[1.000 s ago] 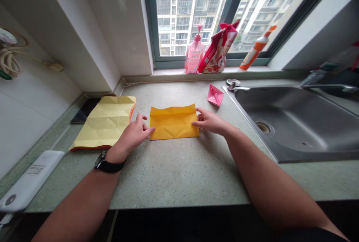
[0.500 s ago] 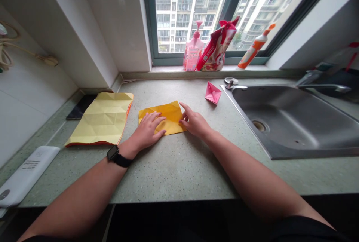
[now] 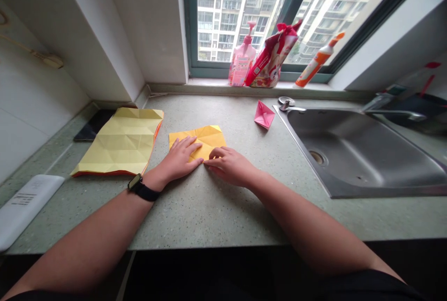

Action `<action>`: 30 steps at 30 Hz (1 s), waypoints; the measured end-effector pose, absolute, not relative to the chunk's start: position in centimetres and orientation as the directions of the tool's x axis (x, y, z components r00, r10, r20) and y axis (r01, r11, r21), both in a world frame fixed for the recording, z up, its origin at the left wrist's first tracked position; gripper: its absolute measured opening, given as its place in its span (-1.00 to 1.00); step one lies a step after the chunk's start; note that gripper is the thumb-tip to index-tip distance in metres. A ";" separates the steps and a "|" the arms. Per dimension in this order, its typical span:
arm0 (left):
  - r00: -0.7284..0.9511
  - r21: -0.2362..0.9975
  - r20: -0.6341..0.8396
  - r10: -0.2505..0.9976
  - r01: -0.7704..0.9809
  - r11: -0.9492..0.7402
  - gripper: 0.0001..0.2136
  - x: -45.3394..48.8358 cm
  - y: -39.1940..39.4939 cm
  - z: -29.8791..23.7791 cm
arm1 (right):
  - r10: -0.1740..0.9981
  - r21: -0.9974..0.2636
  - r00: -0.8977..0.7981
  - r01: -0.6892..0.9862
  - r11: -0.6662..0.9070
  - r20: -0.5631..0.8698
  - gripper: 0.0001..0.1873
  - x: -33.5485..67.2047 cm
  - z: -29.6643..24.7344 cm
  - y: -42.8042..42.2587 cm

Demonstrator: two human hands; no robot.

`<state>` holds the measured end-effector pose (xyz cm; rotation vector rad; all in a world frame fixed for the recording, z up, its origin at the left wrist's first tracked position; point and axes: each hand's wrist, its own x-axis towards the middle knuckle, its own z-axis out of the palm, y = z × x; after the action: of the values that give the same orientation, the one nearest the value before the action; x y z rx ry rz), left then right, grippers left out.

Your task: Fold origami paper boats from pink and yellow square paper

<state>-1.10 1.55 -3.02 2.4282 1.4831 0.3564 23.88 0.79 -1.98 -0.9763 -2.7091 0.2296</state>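
Observation:
A creased sheet of yellow-orange origami paper (image 3: 209, 135) lies on the counter in front of me. My left hand (image 3: 181, 156) rests over its left part with fingers stretched out and the thumb near the front edge. At that same edge, my right hand (image 3: 226, 163) has its thumb and forefinger closed together on the paper, the other fingers curled. The two hands almost meet there. To the left is a stack of creased paper sheets (image 3: 122, 140), pale yellow on top with orange-red edges below. A folded pink paper piece (image 3: 264, 115) sits to the right, beyond my right hand.
A steel sink (image 3: 366, 152) with a tap is set into the counter (image 3: 223, 217) on the right. Left are a white power bank-like slab (image 3: 28, 205) and a dark flat object (image 3: 94, 125). A pump bottle (image 3: 241, 61), red bag (image 3: 272, 59) and orange bottle (image 3: 317, 63) stand on the sill.
My right hand has moved from the paper's right side to its front edge and pinched it. The left hand stays flat on the sheet. The view has shifted slightly.

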 end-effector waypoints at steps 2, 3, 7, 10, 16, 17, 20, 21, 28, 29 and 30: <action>0.442 0.359 0.062 0.895 0.827 -0.433 -0.49 -1.1 1.6 -3.0 | 0.655 -0.230 -0.739 0.618 0.752 0.156 -0.71 23.8 -1.8 0.8; 0.443 0.360 0.060 0.895 0.826 -0.433 -0.49 -1.1 1.6 -3.0 | 0.659 -0.229 -0.738 0.623 0.748 0.145 -0.71 23.8 -1.7 0.7; 0.450 0.366 0.076 0.890 0.817 -0.445 -0.51 -1.1 1.7 -3.2 | 0.681 -0.221 -0.721 0.649 0.728 0.128 -0.72 23.6 -1.3 0.3; 0.449 0.382 0.094 0.889 0.808 -0.448 -0.52 -1.2 1.9 -3.5 | 0.716 -0.238 -0.690 0.681 0.692 0.108 -0.78 23.5 -0.8 0.0; 0.456 0.399 0.127 0.881 0.789 -0.466 -0.53 -1.2 1.9 -3.6 | 0.808 -0.289 -0.589 0.771 0.568 0.016 -0.72 24.2 0.4 0.4; 0.457 0.399 0.128 0.880 0.789 -0.468 -0.53 -1.2 1.9 -3.6 | 0.821 -0.287 -0.570 0.787 0.547 0.002 -0.70 24.3 0.5 0.5; 0.455 0.391 0.120 0.882 0.796 -0.463 -0.52 -1.2 1.8 -3.5 | 0.859 -0.269 -0.510 0.835 0.480 -0.051 -0.66 24.8 1.1 0.7; 0.455 0.388 0.117 0.883 0.797 -0.462 -0.52 -1.2 1.8 -3.4 | 0.871 -0.260 -0.487 0.852 0.455 -0.072 -0.65 25.0 1.3 0.7; 0.457 0.385 0.105 0.883 0.800 -0.460 -0.52 -1.2 1.7 -3.3 | 0.932 -0.142 -0.295 0.952 0.269 -0.210 -0.63 25.9 3.0 0.7; 0.460 0.392 0.114 0.880 0.793 -0.466 -0.55 -1.2 1.6 -3.3 | 0.935 -0.140 -0.286 0.955 0.261 -0.208 -0.63 26.0 3.0 0.8; 0.467 0.404 0.126 0.875 0.782 -0.476 -0.57 -1.2 1.6 -3.3 | 0.939 -0.138 -0.285 0.955 0.262 -0.191 -0.64 26.2 3.0 0.8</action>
<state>-1.22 1.56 -3.31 2.4298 1.4127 0.4593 26.18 0.85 3.00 -1.9179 -2.5501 0.3646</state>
